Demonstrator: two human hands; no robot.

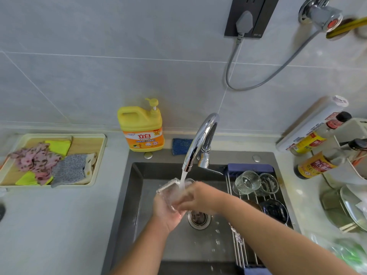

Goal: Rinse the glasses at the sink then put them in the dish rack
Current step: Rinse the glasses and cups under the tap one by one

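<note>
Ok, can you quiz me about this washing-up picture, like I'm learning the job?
1. True or false: water runs from the tap onto the glass that the left hand holds.
2. Where is the tray of cloths? A: left of the sink. B: inside the sink. C: hanging on the wall.
3. Fill in: the soap bottle behind the sink is ____ in colour.
Key: 1 true; 2 A; 3 yellow.
</note>
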